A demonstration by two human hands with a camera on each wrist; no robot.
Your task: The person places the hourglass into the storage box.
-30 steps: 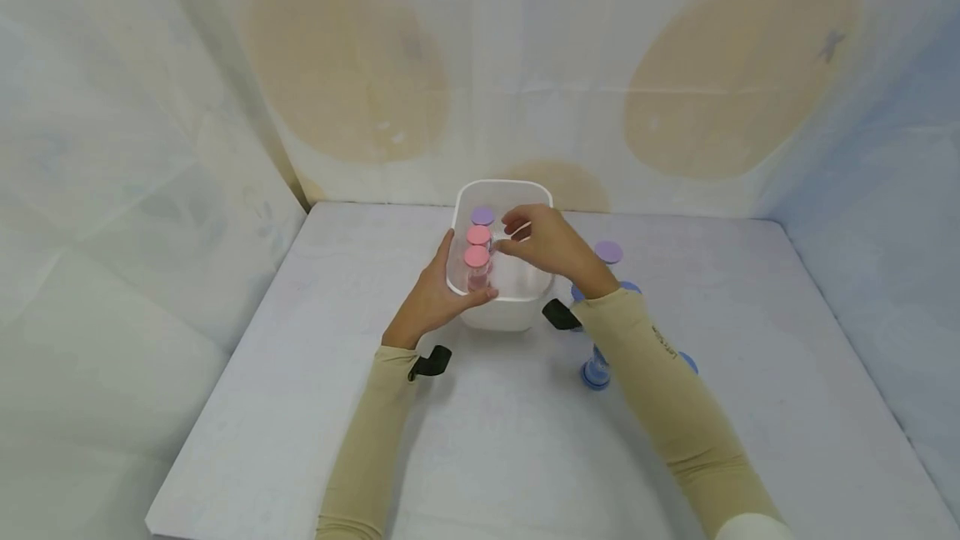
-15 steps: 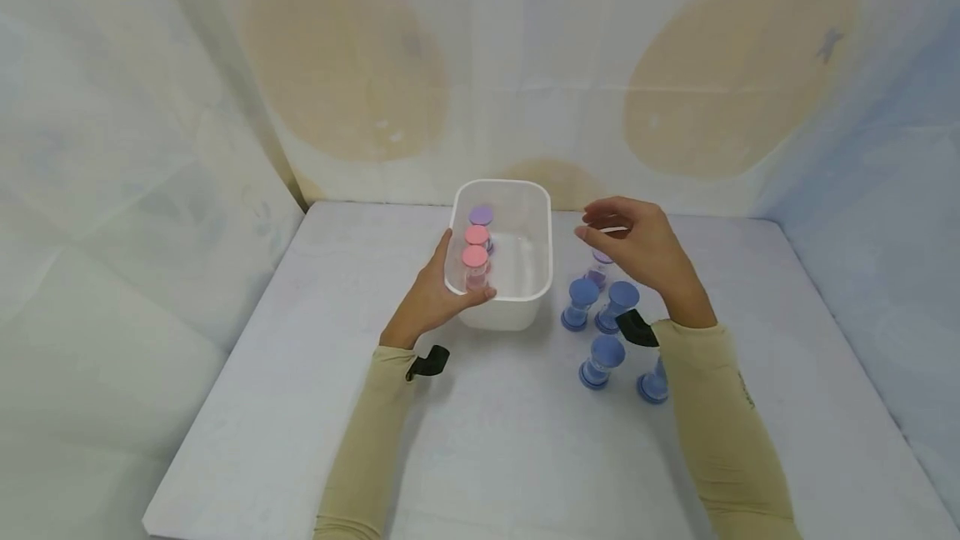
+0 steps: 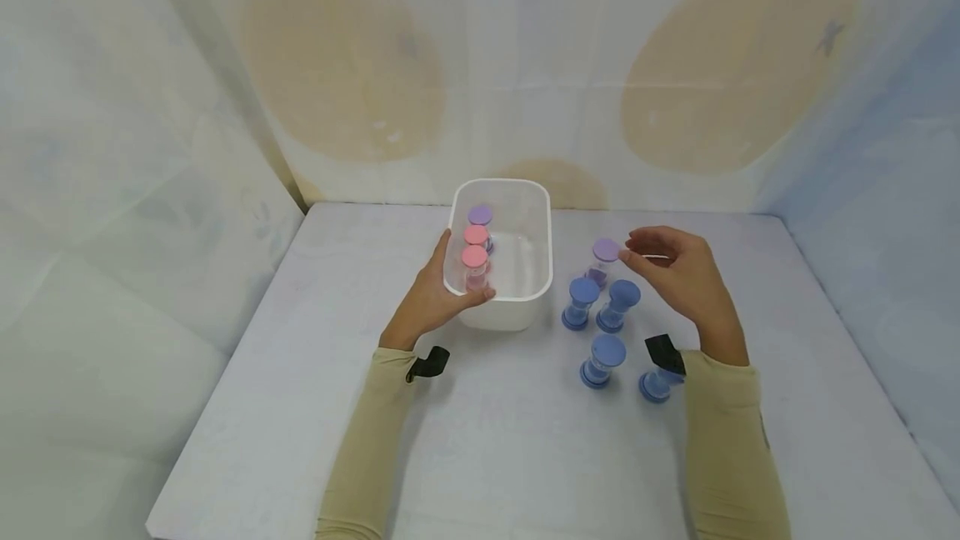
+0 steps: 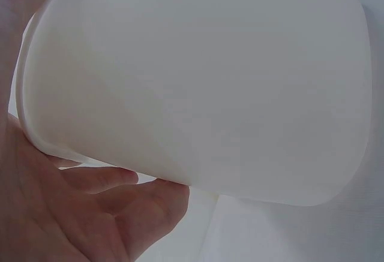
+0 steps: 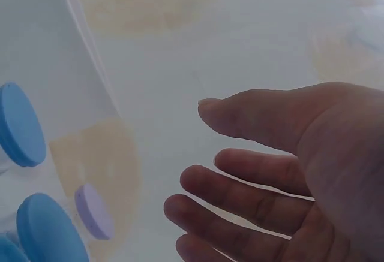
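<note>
right hand (image 3: 678, 273): fingers loosely parted, holding nothing
purple timer (image 3: 603, 261): upright, just beside fingertips at 9 o'clock
left hand (image 3: 431, 294): grips white bin (image 3: 542, 223)

**Staged recording booth, not a lived-in room**

You're working in a makeshift capture setup. Pale sheeting (image 3: 480, 65) with large tan oval patches hangs as walls on three sides, creased and meeting at corners. The table (image 3: 487, 440) is covered in plain white-grey material. You wear black wrist straps (image 3: 429, 363) over beige sleeves. Props are few: a white plastic tub (image 3: 525, 307) and small colour-capped hourglass timers (image 3: 602, 359).
</note>
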